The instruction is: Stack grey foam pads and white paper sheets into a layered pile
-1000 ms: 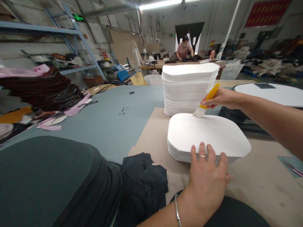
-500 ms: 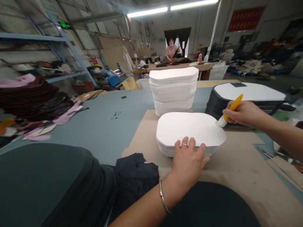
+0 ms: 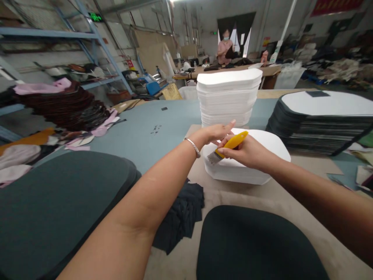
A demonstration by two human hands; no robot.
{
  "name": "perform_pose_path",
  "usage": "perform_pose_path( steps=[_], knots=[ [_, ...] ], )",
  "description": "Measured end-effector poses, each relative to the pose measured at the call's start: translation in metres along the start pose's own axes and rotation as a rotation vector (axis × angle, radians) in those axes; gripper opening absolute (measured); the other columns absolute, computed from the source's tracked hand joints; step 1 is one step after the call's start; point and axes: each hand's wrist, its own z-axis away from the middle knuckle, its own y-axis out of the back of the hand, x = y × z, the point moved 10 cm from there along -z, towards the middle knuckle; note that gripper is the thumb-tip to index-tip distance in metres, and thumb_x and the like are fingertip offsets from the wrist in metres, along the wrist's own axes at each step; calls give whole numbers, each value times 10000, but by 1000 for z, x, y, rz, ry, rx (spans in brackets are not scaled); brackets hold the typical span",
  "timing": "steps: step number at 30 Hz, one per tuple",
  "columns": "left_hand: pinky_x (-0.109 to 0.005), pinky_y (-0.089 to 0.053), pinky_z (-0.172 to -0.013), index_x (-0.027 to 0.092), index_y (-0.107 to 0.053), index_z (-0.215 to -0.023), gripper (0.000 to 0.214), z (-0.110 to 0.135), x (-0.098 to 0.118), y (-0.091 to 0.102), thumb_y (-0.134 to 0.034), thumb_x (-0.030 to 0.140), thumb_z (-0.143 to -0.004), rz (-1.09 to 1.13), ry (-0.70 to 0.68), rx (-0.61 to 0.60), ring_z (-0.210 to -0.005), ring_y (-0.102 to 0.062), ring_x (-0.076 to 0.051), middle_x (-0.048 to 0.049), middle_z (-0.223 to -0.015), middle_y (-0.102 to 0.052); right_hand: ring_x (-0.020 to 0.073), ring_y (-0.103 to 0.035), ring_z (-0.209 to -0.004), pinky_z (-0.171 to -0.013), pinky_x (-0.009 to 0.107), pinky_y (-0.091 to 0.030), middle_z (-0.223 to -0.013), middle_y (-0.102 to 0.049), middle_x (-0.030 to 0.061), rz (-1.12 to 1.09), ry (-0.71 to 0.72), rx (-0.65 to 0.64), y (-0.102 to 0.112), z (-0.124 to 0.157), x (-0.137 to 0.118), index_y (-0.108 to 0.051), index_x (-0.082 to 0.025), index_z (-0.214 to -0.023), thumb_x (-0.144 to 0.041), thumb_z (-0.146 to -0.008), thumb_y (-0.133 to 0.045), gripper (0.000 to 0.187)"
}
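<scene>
My right hand [image 3: 250, 151] grips a paintbrush by its yellow handle [image 3: 237, 140]. The brush's pale bristles point down to the left, at the near-left edge of a low stack of white rounded sheets [image 3: 266, 140]. My left hand [image 3: 218, 132], with a bracelet at the wrist, reaches across to the far-left side of that stack. Its fingers are stretched out, partly hidden behind my right hand and the brush. In front of the stack lies a dark rounded panel [image 3: 256, 245]. Dark fabric pieces [image 3: 186, 210] lie partly under my left forearm.
A taller white stack [image 3: 229, 97] stands just behind. To the right is a stack of dark-edged panels [image 3: 326, 128], white on top. A dark stack [image 3: 58, 202] fills the near left, with brown material piled [image 3: 67, 105] beyond. A person [image 3: 225, 50] works at a far table.
The brush has moved from the low white stack's right end to its left edge. My left hand has shifted from the near edge to the far-left side. The view has turned left.
</scene>
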Motion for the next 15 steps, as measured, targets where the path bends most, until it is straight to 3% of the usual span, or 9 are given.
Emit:
perform_pose_path(
  steps=[2,4,6,8,11,15],
  knots=[
    [-336,-546,-919,116,-620,-1381,832,0,1,-7,-79,645,-1036,79,-24,-28,-1140,-683,-258,-160,-1287,-724,209,-638,-751,-652,319,-525,-819,-724,25,2,-30,-15,8,5,14,-753,-270,-911,-544,-780,-765,304],
    [-334,-528,-948,97,-528,-1478,828,0,5,-11,-97,647,-1034,37,-55,-33,-1158,-667,-254,-164,-1281,-724,206,-639,-733,-633,313,-526,-828,-723,42,6,-108,-49,29,23,41,-764,-239,-916,-593,-754,-783,391],
    [-342,-486,-1010,113,-519,-1498,794,0,13,-14,-136,635,-1039,-135,-106,-10,-1173,-648,-254,-149,-1282,-724,200,-637,-714,-617,305,-523,-836,-722,65,12,-230,-109,59,51,76,-770,-209,-908,-650,-729,-794,476],
    [-343,-440,-1060,179,-616,-1426,710,0,26,-21,-190,602,-1047,-363,-194,5,-1199,-622,-254,-117,-1312,-709,197,-640,-720,-638,304,-523,-818,-717,88,27,-332,-111,97,80,107,-776,-195,-909,-674,-757,-777,503],
    [-384,-438,-1053,251,-730,-1286,580,-1,38,-36,-306,556,-1035,-592,-249,17,-1193,-607,-287,-118,-1322,-677,188,-640,-727,-661,305,-516,-828,-721,116,32,-435,-4,155,108,137,-779,-182,-917,-659,-779,-775,497],
    [-438,-446,-1042,272,-714,-1316,476,-4,42,-44,-421,482,-1006,-664,-213,58,-1154,-615,-308,-135,-1338,-626,167,-618,-654,-616,303,-499,-730,-695,80,100,-443,280,202,102,143,-738,-159,-847,-585,-812,-782,430]
  ],
)
